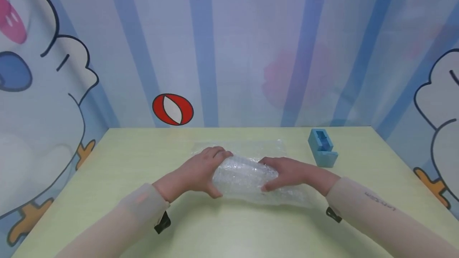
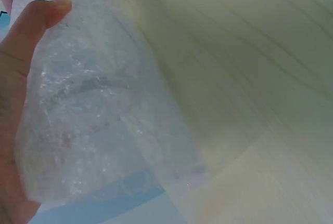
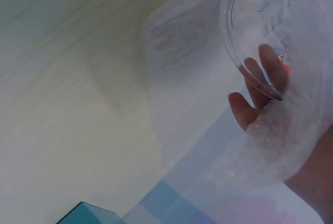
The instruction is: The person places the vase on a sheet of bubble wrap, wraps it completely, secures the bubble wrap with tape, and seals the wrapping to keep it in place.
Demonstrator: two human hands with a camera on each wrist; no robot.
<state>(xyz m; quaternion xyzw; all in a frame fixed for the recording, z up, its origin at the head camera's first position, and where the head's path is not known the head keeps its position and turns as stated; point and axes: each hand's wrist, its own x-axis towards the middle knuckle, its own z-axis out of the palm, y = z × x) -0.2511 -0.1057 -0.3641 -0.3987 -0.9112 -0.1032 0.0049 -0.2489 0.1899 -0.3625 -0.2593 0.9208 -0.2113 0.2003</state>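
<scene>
Both hands hold a bundle of clear bubble wrap (image 1: 244,174) low over the table in the head view. My left hand (image 1: 206,170) grips its left end, fingers over the top and thumb at the near side. In the left wrist view the thumb (image 2: 49,13) presses on the wrap, and a curved edge shows through it. My right hand (image 1: 287,172) grips the right end. Inside the wrap, the right wrist view shows a clear round container (image 3: 234,37), its rim at the right fingers (image 3: 255,83). Its full shape is hidden by the wrap.
A blue tape dispenser (image 1: 322,150) stands at the back right of the pale yellow table (image 1: 143,146). More wrap lies flat behind the hands. Behind the table hangs a printed blue striped curtain (image 1: 244,51), with cartoon figures at both sides.
</scene>
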